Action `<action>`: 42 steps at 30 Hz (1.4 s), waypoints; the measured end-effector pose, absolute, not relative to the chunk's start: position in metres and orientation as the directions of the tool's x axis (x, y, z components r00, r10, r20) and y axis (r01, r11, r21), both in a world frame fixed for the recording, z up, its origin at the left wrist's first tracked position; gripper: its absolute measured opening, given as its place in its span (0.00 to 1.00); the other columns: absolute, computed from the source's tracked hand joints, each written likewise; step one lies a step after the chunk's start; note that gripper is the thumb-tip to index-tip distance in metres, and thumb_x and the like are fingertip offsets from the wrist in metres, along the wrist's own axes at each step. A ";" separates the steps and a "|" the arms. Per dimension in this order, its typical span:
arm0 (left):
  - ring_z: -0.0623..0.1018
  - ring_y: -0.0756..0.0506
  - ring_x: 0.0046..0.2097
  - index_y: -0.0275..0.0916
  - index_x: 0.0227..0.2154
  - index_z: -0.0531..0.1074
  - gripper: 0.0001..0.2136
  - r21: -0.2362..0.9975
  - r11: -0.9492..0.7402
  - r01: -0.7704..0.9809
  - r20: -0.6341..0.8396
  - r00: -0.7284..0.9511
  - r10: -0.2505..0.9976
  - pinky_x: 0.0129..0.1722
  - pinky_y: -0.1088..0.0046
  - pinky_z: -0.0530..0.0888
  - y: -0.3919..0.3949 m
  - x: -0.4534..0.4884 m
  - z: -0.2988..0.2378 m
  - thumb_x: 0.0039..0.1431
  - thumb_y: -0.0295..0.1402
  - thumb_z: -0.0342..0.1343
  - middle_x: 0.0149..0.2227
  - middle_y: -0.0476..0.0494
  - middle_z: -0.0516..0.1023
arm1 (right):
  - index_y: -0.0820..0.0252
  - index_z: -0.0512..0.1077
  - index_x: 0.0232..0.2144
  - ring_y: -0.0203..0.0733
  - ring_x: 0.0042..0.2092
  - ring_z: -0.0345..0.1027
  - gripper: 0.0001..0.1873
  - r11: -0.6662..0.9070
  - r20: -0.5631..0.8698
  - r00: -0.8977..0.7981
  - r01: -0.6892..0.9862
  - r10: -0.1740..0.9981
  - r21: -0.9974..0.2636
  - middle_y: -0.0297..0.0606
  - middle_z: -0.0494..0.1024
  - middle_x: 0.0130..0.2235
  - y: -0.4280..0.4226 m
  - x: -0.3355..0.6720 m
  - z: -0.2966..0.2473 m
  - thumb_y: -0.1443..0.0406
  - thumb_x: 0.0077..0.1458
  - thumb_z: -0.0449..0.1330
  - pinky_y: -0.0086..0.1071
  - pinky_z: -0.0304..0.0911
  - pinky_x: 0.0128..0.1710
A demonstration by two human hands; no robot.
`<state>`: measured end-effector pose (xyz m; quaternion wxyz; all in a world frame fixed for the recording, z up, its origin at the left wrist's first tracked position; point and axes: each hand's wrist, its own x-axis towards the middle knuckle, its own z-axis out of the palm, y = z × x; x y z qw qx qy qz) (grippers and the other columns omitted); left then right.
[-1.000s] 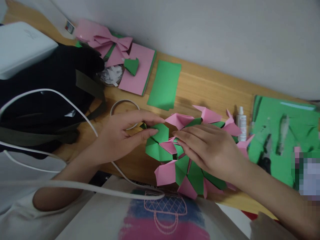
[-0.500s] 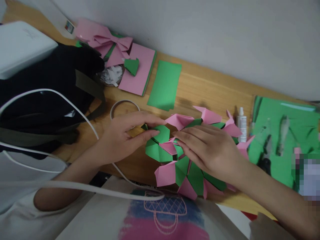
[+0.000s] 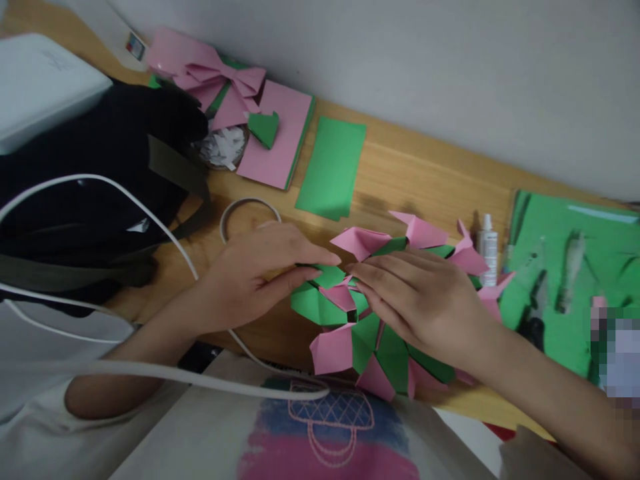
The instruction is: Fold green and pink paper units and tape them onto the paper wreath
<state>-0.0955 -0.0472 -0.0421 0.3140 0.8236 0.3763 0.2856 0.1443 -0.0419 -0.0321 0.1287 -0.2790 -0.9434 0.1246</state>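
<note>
A ring of folded pink and green paper pieces, an origami wreath [image 3: 380, 347], lies on the wooden desk [image 3: 430, 180] in front of me. My left hand [image 3: 250, 277] pinches a green folded piece [image 3: 327, 275] at the wreath's left edge between thumb and fingers. My right hand [image 3: 425, 300] lies flat on top of the wreath with its fingers stretched out, the fingertips pressing a pink flap [image 3: 340, 293] right next to that green piece.
A black bag [image 3: 95, 173] with white cords fills the left. Behind lie a pink paper bow [image 3: 220, 80], a pink sheet stack [image 3: 277, 137], a green sheet [image 3: 333, 167] and a tape ring [image 3: 247, 207]. A small white bottle [image 3: 487, 247] and a green packet [image 3: 570, 273] are at right.
My left hand has closed further over the green piece, pressing it lower and flatter against the wreath. My right hand has stayed in place.
</note>
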 end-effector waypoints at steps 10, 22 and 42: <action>0.76 0.52 0.39 0.36 0.41 0.73 0.07 0.796 -0.517 0.314 0.211 0.657 0.724 0.41 0.76 0.70 -0.034 -0.098 -0.043 0.62 0.24 0.55 0.36 0.47 0.80 | 0.68 0.72 0.42 0.42 0.35 0.75 0.10 0.816 0.175 -0.809 0.505 0.561 -0.280 0.41 0.81 0.34 -0.042 0.143 -0.033 0.75 0.60 0.54 0.34 0.68 0.31; 0.76 0.51 0.39 0.40 0.43 0.73 0.09 0.841 -0.462 0.281 0.165 0.680 0.715 0.40 0.74 0.70 -0.032 -0.101 -0.044 0.63 0.24 0.54 0.38 0.47 0.80 | 0.68 0.73 0.41 0.43 0.36 0.75 0.09 0.820 0.173 -0.814 0.498 0.554 -0.281 0.42 0.81 0.34 -0.043 0.145 -0.032 0.74 0.60 0.54 0.35 0.68 0.31; 0.75 0.51 0.37 0.39 0.42 0.74 0.08 0.798 -0.525 0.296 0.186 0.706 0.683 0.38 0.74 0.70 -0.025 -0.100 -0.040 0.64 0.25 0.52 0.34 0.49 0.78 | 0.67 0.73 0.41 0.42 0.36 0.75 0.10 0.816 0.179 -0.806 0.511 0.564 -0.270 0.42 0.81 0.35 -0.044 0.145 -0.033 0.75 0.59 0.54 0.34 0.67 0.31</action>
